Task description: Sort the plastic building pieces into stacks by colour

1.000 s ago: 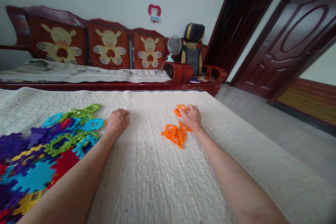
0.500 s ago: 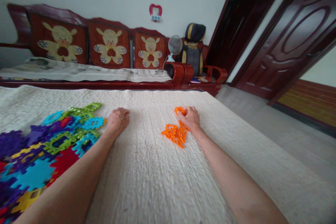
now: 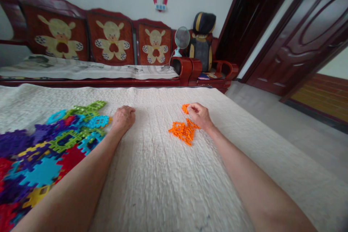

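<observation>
My right hand (image 3: 199,115) is closed in a pinch on a small orange plastic piece (image 3: 185,108), lifted slightly over the white quilted cloth (image 3: 163,174). Just below that hand lies a little pile of orange interlocking pieces (image 3: 183,132). My left hand (image 3: 123,117) rests as a loose fist on the cloth; what it holds, if anything, is hidden. It sits right beside a big heap of coloured interlocking pieces (image 3: 51,145) in purple, blue, green, red and yellow at the left.
A dark red wooden sofa (image 3: 89,47) with bear-print cushions runs along the back wall. A small fan (image 3: 181,40) and a black and yellow backpack (image 3: 202,41) stand at its right end. Dark wooden doors (image 3: 304,32) and bare floor (image 3: 288,130) lie to the right.
My right hand has closed on the small orange piece and lifted it slightly off the cloth. The left hand has stayed put. My head has tipped a little, shifting the view.
</observation>
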The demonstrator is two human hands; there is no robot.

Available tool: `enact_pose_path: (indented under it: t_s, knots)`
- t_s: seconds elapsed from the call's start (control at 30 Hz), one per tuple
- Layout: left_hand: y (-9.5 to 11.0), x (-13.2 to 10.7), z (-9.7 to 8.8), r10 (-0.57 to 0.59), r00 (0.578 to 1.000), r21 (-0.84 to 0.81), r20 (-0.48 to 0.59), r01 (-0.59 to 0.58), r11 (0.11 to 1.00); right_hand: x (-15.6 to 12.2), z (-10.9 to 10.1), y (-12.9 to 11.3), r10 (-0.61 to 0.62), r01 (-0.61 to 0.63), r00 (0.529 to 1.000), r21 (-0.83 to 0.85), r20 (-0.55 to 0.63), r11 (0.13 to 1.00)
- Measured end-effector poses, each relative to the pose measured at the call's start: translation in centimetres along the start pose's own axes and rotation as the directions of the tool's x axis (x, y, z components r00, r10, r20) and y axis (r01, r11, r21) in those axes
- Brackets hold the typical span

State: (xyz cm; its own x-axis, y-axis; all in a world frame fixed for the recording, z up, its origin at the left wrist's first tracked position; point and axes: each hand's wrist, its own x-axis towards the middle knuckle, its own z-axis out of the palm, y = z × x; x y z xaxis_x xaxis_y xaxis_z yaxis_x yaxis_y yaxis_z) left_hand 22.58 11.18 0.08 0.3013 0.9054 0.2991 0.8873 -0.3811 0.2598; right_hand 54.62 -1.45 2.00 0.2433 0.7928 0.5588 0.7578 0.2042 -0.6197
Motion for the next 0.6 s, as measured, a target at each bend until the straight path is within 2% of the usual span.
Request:
enact_pose_path:
  t_s: [0.1,0.17,0.27,0.4,0.47,0.57,0.6]
  knots:
    - [0.0,0.0,0.0,0.014,1.0,0.01,-0.002,-0.014,1.0,-1.0,-0.5,-1.6,-0.073,0.064,0.964,0.042,0.254,0.997]
    - [0.0,0.0,0.0,0.017,1.0,0.018,0.002,-0.017,1.0,-2.2,-0.9,-2.3,-0.146,0.15,0.923,0.018,0.355,0.989]
    - [0.0,0.0,-0.1,0.001,1.0,0.02,0.008,-0.002,1.0,-3.8,-1.5,-2.6,-0.206,0.242,0.89,-0.039,0.407,0.969]
    - [-0.1,0.1,0.0,-0.005,1.0,0.009,0.004,0.005,1.0,-4.3,-2.5,-2.5,-0.22,0.259,0.876,-0.035,0.429,0.965]
    - [-0.2,0.1,0.1,-0.006,1.0,-0.002,-0.005,0.006,1.0,-4.0,-3.0,-2.8,-0.219,0.256,0.841,-0.007,0.495,0.967]
    - [-0.2,0.2,0.3,-0.002,1.0,-0.009,-0.014,0.002,1.0,-3.3,-3.5,-3.4,-0.199,0.232,0.76,0.027,0.619,0.972]
    - [-0.3,0.2,0.3,-0.001,1.0,-0.01,-0.015,0.0,1.0,-3.2,-3.4,-3.6,-0.185,0.224,0.756,0.017,0.627,0.974]
